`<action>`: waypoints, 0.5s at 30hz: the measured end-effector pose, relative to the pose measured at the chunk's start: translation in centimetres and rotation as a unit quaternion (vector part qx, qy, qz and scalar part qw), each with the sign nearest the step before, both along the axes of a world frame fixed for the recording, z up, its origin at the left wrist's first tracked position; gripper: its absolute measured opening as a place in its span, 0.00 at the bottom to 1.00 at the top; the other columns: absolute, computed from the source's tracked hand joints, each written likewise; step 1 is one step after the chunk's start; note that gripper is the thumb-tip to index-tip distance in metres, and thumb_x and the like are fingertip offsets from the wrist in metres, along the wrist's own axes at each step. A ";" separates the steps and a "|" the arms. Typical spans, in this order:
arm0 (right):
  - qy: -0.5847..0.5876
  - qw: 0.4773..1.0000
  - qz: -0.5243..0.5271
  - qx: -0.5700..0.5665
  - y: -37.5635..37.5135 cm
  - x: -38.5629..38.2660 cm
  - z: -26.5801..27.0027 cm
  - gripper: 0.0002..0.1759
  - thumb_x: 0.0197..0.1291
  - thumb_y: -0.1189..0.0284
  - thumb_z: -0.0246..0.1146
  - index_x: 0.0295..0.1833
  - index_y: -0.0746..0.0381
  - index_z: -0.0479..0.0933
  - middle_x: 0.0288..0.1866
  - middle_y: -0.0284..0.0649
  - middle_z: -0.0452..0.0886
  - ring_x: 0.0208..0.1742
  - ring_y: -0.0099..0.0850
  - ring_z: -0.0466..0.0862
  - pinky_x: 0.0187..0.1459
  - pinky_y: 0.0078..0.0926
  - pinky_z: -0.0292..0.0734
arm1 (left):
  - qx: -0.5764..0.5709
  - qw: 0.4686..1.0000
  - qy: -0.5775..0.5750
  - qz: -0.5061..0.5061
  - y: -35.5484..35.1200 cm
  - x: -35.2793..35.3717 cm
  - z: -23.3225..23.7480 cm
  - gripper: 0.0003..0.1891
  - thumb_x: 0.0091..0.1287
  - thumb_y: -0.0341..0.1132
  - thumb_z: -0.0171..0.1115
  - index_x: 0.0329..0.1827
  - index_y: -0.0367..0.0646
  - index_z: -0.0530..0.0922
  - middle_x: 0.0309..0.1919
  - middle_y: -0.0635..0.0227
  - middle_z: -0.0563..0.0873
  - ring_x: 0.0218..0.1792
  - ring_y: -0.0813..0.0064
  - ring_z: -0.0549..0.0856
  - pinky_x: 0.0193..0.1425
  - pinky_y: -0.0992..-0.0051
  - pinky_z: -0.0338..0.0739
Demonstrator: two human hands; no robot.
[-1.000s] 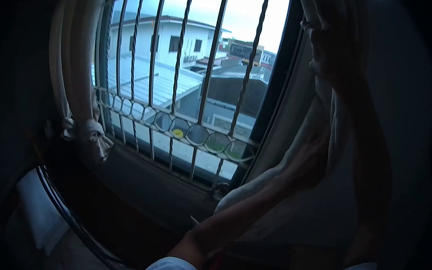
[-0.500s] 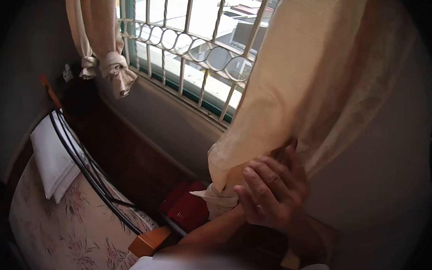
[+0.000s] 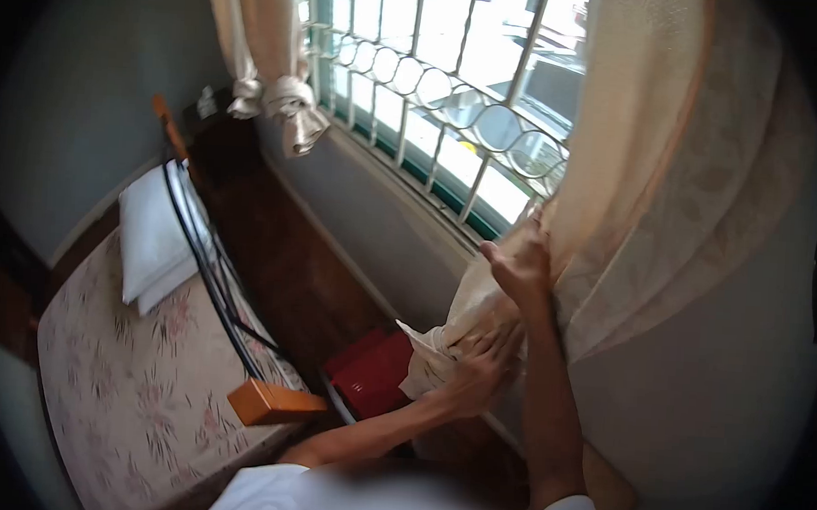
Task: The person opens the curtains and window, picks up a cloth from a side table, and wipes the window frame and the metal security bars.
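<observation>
A long cream curtain (image 3: 627, 137) hangs at the right side of the window, its lower part gathered and bunched. Higher up, my right hand (image 3: 522, 266) grips the curtain's edge beside the window, thumb pointing left. Lower down, my left hand (image 3: 488, 363) is closed around the gathered fabric, its fingers partly lost in the folds. Below and left of it, a loose corner of cloth sticks out. At the window's left side, other curtains (image 3: 291, 110) hang with their lower ends tied in knots.
A barred window (image 3: 408, 80) fills the wall ahead. To the left stands a bed with a floral mattress (image 3: 144, 361), white pillows (image 3: 156, 233), a dark metal rail and an orange wooden post (image 3: 271, 403). A red box-like object (image 3: 370, 373) lies on the dark floor near the bed.
My hands were close together at the curtain's lower part. Now my right hand is higher up along its edge, and my left hand shows on the bunched fabric. The view has shifted left.
</observation>
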State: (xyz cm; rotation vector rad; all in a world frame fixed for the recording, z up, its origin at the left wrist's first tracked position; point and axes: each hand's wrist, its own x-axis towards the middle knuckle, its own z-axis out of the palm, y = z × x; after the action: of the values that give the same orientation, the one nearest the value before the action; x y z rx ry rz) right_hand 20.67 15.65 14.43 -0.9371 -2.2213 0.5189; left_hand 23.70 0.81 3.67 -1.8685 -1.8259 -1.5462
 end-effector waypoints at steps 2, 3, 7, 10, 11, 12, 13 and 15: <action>-0.030 0.998 0.054 0.002 0.1 1.3 -0.6 0.60 0.52 0.63 0.79 0.82 0.74 0.52 0.78 0.73 0.60 0.80 0.59 0.65 0.78 0.41 0.62 | -0.061 0.998 -0.012 0.028 -4.9 0.4 -2.3 0.36 0.62 0.30 0.67 0.75 0.30 0.68 0.64 0.44 0.80 0.65 0.45 0.78 0.68 0.52 0.70; -0.050 0.995 0.082 0.004 -0.1 1.0 -1.0 0.58 0.53 0.63 0.79 0.82 0.74 0.54 0.78 0.77 0.59 0.80 0.63 0.63 0.79 0.41 0.61 | -0.115 0.993 -0.014 0.034 -7.7 0.9 -3.8 0.33 0.62 0.30 0.67 0.72 0.32 0.71 0.59 0.46 0.83 0.60 0.47 0.82 0.63 0.52 0.73; -0.021 0.985 0.169 0.000 -1.4 -1.8 -4.0 0.53 0.52 0.63 0.79 0.79 0.73 0.62 0.77 0.73 0.63 0.82 0.61 0.62 0.81 0.42 0.57 | -0.313 0.934 -0.153 0.079 -19.8 3.7 -9.4 0.19 0.65 0.31 0.66 0.59 0.37 0.82 0.43 0.51 0.90 0.43 0.51 0.90 0.49 0.55 0.83; 0.029 0.969 0.241 -0.046 -1.7 -4.1 -5.2 0.44 0.55 0.67 0.78 0.75 0.73 0.68 0.75 0.68 0.69 0.78 0.57 0.69 0.71 0.43 0.73 | -0.342 0.889 -0.172 0.250 -27.7 7.5 -12.2 0.12 0.66 0.32 0.65 0.50 0.39 0.87 0.40 0.52 0.91 0.42 0.50 0.91 0.48 0.56 0.86; 0.067 0.953 0.280 -0.097 -2.5 -4.4 -5.7 0.39 0.58 0.70 0.76 0.73 0.73 0.71 0.71 0.67 0.74 0.75 0.54 0.75 0.65 0.41 0.80 | -0.336 0.882 -0.176 0.280 -30.1 8.6 -12.3 0.12 0.66 0.32 0.65 0.50 0.39 0.87 0.40 0.52 0.91 0.42 0.50 0.91 0.48 0.56 0.86; 0.095 0.929 0.325 -0.149 -3.5 -4.2 -5.8 0.33 0.61 0.74 0.74 0.70 0.73 0.74 0.66 0.63 0.79 0.67 0.49 0.82 0.59 0.37 0.83 | -0.327 0.858 -0.202 0.340 -32.2 9.9 -12.4 0.11 0.67 0.32 0.65 0.49 0.40 0.87 0.40 0.53 0.92 0.42 0.51 0.91 0.49 0.57 0.86; 0.118 0.900 0.367 -0.202 -5.1 -3.6 -5.2 0.28 0.63 0.78 0.72 0.67 0.74 0.76 0.60 0.59 0.84 0.59 0.44 0.88 0.53 0.32 0.87 | -0.315 0.832 -0.227 0.397 -34.0 11.0 -12.5 0.10 0.68 0.33 0.65 0.48 0.41 0.88 0.40 0.54 0.92 0.41 0.51 0.91 0.49 0.57 0.86; 0.157 0.876 0.389 -0.237 -11.5 -1.3 -2.1 0.18 0.65 0.83 0.69 0.59 0.73 0.81 0.46 0.49 0.89 0.43 0.33 0.90 0.46 0.26 0.87 | -0.281 0.803 -0.249 0.462 -37.6 11.9 -9.6 0.09 0.68 0.34 0.65 0.47 0.41 0.88 0.40 0.54 0.92 0.41 0.52 0.91 0.49 0.58 0.86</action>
State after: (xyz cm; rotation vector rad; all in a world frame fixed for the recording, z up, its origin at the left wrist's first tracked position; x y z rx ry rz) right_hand 19.34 4.18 12.36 -0.0840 -2.1250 1.5176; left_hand 35.56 -36.75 -5.89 -0.3374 -2.9843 -1.1914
